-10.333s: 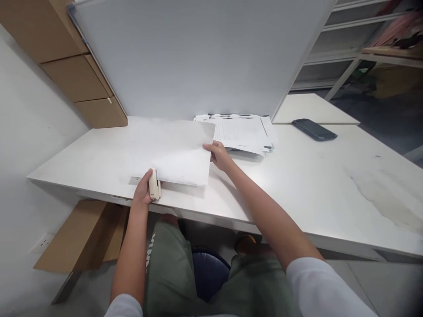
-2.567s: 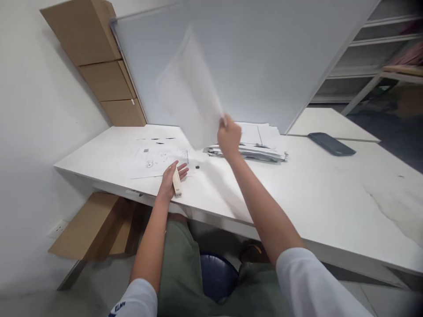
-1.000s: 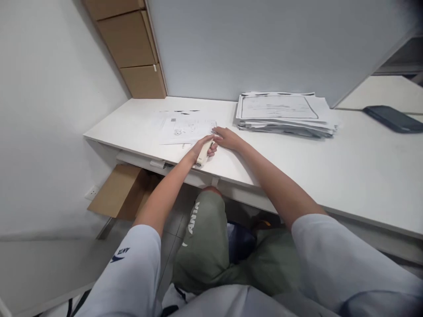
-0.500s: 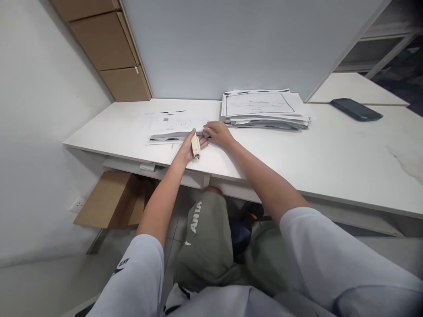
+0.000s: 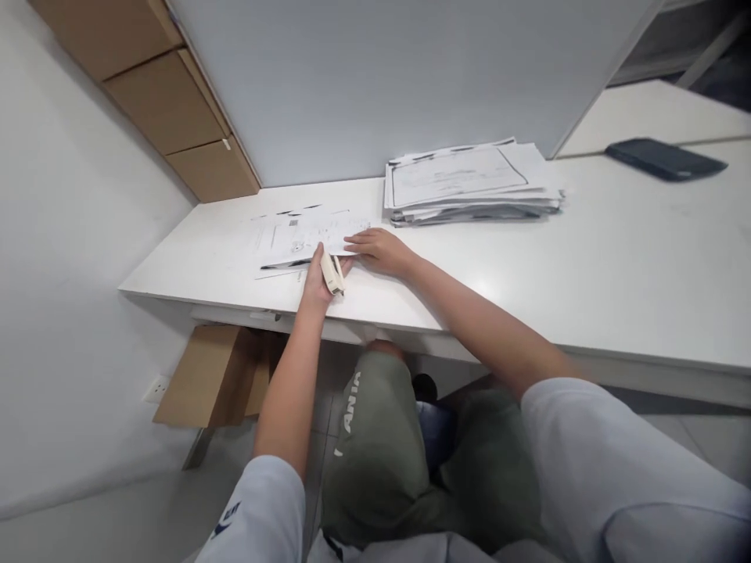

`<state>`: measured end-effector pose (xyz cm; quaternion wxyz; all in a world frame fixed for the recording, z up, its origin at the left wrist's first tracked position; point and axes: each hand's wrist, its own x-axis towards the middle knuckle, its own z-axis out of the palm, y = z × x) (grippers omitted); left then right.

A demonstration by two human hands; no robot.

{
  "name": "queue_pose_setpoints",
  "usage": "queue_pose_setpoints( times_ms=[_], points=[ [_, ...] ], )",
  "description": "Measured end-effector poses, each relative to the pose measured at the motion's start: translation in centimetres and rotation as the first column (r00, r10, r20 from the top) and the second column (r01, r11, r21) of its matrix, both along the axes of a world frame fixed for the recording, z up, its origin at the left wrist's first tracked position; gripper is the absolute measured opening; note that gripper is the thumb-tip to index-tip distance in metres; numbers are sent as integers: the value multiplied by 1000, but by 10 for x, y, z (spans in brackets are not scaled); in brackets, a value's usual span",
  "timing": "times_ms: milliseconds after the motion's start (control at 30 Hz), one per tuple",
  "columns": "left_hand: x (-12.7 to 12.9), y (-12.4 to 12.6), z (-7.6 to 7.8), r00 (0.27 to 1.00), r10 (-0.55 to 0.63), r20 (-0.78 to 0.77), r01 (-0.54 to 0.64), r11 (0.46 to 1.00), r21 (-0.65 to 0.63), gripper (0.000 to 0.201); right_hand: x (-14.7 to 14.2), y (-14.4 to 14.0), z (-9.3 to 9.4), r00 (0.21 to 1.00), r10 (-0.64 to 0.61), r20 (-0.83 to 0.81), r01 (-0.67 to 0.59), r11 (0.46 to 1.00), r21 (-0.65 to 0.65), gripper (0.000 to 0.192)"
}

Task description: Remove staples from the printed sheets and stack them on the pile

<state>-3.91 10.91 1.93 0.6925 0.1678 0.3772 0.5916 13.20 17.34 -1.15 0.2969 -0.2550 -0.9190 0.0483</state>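
My left hand (image 5: pixel 318 283) is closed around a small cream stapler (image 5: pixel 332 274), near the right end of the printed sheets. Some of this hand's fingers pass under the sheets' edge and are partly hidden. My right hand (image 5: pixel 380 252) lies with fingers stretched out over the right edge of the printed sheets (image 5: pixel 310 237), touching them from above. The near edge of these sheets is lifted a little off the white desk (image 5: pixel 587 274), with a dark gap beneath it. More paper shows under and behind them.
A thick, uneven pile of papers (image 5: pixel 463 184) stands against the grey partition (image 5: pixel 411 78). Farther right lies a dark flat object (image 5: pixel 666 159). Cardboard boxes (image 5: pixel 170 102) are stacked at the back left, and an open cardboard box (image 5: pixel 199 379) sits below the desk.
The sheets' near edge has come down and lies flatter. My right hand has spread flatter over the sheets; the left still holds the stapler. The camera view has tilted and shifted.
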Motion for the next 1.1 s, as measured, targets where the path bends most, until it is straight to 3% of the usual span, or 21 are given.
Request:
queue_pose_setpoints(
  times_ms=[267, 433, 800, 900, 1100],
  points=[
    [0, 5, 3, 998, -16, -64, 23, 994, 105, 55, 10, 12, 16, 996, -35, -78, 47, 987, 156, 42],
    [-3, 9, 0, 996, 59, -67, -49, 988, 148, 49, 7, 12, 20, 994, 89, -68, -67, 960, 272, 37],
    [7, -2, 5, 977, 173, -127, -145, 968, 203, 43, 7, -3, 30, 941, 212, -264, -179, 973, 144, 31],
    [9, -4, 8, 960, 212, -181, -176, 965, 196, 40, 7, 0, 28, 949, 180, -260, -145, 978, 148, 35],
    [5, 4, 1, 913, 289, -289, -223, 945, 240, 33, 8, 17, 17, 986, -20, -168, 43, 990, 135, 45]
  ],
)
